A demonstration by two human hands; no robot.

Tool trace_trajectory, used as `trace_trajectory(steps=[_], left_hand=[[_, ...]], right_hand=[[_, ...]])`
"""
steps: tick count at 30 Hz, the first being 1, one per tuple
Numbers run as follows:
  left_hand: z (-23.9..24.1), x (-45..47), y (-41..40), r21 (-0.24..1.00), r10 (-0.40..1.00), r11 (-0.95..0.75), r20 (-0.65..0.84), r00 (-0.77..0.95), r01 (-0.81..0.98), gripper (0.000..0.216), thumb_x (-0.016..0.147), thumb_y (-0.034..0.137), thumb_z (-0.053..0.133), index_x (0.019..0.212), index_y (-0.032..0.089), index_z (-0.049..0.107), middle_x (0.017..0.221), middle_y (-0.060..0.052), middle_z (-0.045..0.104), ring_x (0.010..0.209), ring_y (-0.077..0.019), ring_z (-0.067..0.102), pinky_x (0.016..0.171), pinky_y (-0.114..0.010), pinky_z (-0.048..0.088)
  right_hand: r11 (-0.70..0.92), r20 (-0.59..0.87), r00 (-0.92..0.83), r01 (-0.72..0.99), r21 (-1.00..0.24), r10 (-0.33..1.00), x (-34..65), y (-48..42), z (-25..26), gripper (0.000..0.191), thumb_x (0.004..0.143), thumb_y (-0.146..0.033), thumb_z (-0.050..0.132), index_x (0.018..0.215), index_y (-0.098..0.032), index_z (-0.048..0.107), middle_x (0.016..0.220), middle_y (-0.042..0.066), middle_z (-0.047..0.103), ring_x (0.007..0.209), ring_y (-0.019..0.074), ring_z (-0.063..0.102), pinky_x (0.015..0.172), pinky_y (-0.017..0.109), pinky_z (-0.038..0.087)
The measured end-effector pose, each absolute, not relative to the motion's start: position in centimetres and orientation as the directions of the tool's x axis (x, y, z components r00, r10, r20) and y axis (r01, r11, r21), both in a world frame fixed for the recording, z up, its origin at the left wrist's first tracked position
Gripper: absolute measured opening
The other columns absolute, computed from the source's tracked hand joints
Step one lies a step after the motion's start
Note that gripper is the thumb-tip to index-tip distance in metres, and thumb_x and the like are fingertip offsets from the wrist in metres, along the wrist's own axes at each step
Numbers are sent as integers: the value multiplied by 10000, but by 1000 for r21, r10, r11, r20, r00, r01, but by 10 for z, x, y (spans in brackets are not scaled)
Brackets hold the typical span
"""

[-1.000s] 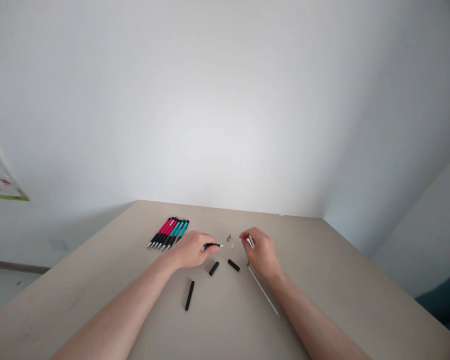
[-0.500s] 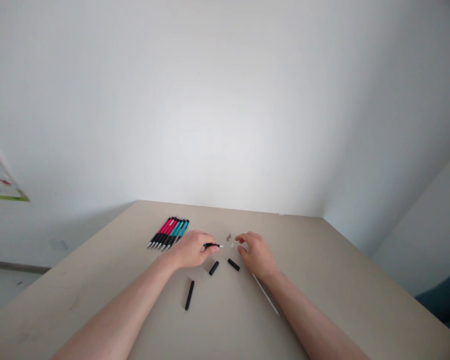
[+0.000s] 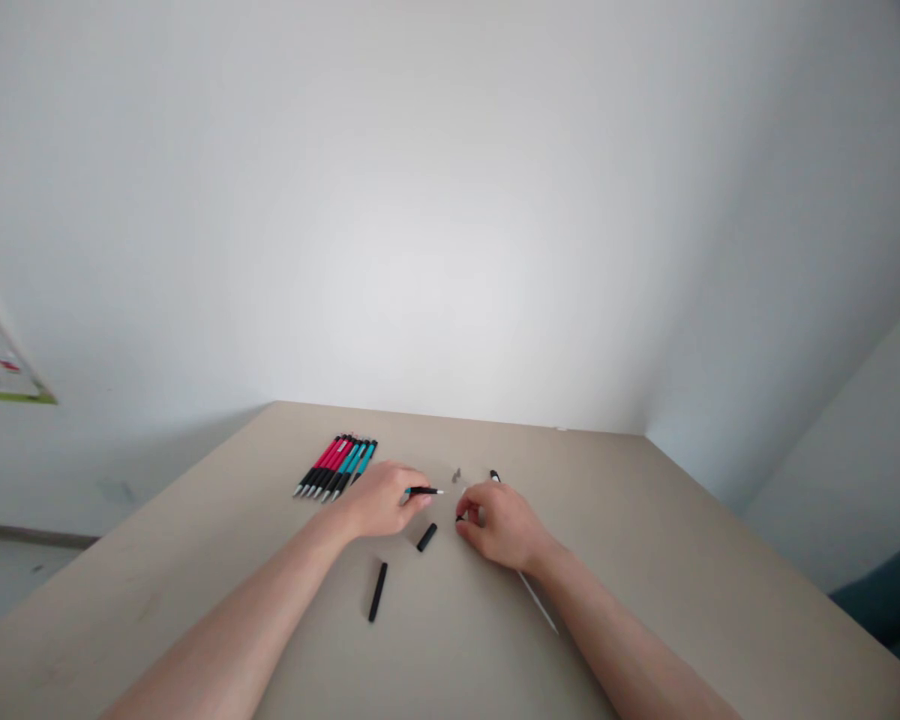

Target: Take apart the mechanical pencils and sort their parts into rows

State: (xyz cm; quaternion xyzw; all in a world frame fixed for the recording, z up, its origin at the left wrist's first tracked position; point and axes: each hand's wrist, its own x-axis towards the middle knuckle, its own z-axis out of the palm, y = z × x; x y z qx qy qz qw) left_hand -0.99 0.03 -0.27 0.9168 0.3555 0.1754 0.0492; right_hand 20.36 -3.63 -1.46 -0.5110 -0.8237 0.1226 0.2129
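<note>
My left hand (image 3: pixel 386 498) is closed around a pen (image 3: pixel 422 490), its pale tip pointing right and a bit of blue showing by the fingers. To its right, my right hand (image 3: pixel 499 522) pinches a short black tube, probably a pen grip (image 3: pixel 460 518), of which only the end shows. A second short black tube (image 3: pixel 427 537) lies between the hands, and a longer black tube (image 3: pixel 378 592) is nearer to me. Beneath my right hand and wrist runs a thin white stick (image 3: pixel 538 602). Small grey bits (image 3: pixel 457 475) lie beyond the hands.
A row of pink and blue pens (image 3: pixel 337 467) with black grips lies left of my left hand. The beige table (image 3: pixel 622 560) meets a white wall (image 3: pixel 450 250) at the back. A dark teal object (image 3: pixel 885 590) stands beyond the right edge.
My right hand has come down toward me and closed on the short black tube that lay on the table. The left hand with the pen has barely moved.
</note>
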Motion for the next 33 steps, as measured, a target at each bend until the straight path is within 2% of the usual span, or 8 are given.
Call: trace_trajectory(steps=[5, 9, 12, 18, 26, 33], left_hand=[[-2, -10, 0, 232, 671, -741, 277, 687, 630, 227, 862, 337, 476, 782, 199, 638, 747, -9, 656, 697, -156, 580, 619, -230, 343], [1, -9, -2, 270, 690, -724, 284, 666, 634, 194, 830, 363, 536, 780, 205, 637, 784, 10, 667, 717, -149, 587, 643, -222, 352], [2, -8, -3, 284, 694, -720, 292, 658, 633, 207, 821, 386, 550, 785, 203, 640, 797, 10, 668, 727, -148, 589, 653, -222, 357], [5, -7, -4, 291, 680, -733, 304, 667, 614, 244, 830, 420, 536, 781, 201, 632, 761, 15, 653, 686, -135, 572, 615, -214, 336], [6, -9, -3, 247, 644, -765, 303, 703, 594, 345, 923, 304, 345, 697, 172, 570, 652, 0, 583, 614, -129, 522, 588, -218, 307], [6, -10, -1, 291, 645, -764, 333, 688, 575, 251, 889, 202, 378, 750, 173, 585, 707, -10, 593, 651, -136, 534, 618, -222, 350]], right_hand=[[507, 377, -346, 678, -532, 859, 204, -36, -15, 115, 763, -173, 538, 850, -187, 610, 783, 21, 643, 748, 156, 553, 686, 253, 394], [552, 481, -288, 567, -612, 828, 205, -36, -16, 229, 817, -157, 458, 996, -194, 597, 797, 22, 638, 691, 140, 548, 645, 246, 406], [561, 523, -235, 517, -646, 819, 205, -36, -17, 233, 843, -179, 434, 961, -200, 634, 847, 36, 652, 722, 144, 563, 657, 250, 420], [486, 501, -108, 482, -729, 859, 206, -36, -18, 166, 828, -248, 495, 895, -191, 637, 759, 26, 661, 615, 131, 553, 530, 226, 388], [469, 467, -121, 441, -765, 876, 202, -38, -17, 120, 821, -271, 547, 889, -198, 613, 746, 19, 680, 596, 126, 576, 485, 211, 352], [481, 459, -168, 465, -744, 873, 201, -39, -16, 98, 814, -260, 562, 886, -205, 600, 724, 0, 672, 597, 121, 571, 489, 205, 352]])
